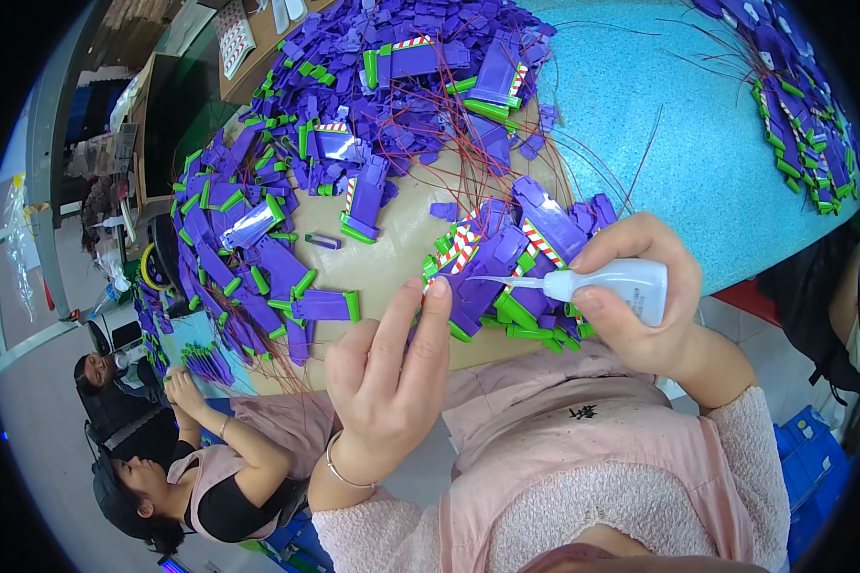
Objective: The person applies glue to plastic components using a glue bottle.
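Observation:
My right hand (640, 306) grips a small white squeeze bottle (621, 285) with a long thin nozzle pointing left. The nozzle tip reaches toward my left hand (392, 368), which is raised with thumb and forefinger pinched together near the tip; whatever they pinch is too small to make out. Just behind both hands lies a heap of purple plastic parts (506, 263) with green ends and red-and-white striped stickers. Thin red wires (468, 162) run out of the piles.
More purple and green parts (258, 239) cover a tan board (382, 258) on the turquoise table (678, 143). Another pile (803, 105) lies at the far right. A seated person (210, 468) works at lower left beside another person (105, 372). Blue crates (812, 458) stand at lower right.

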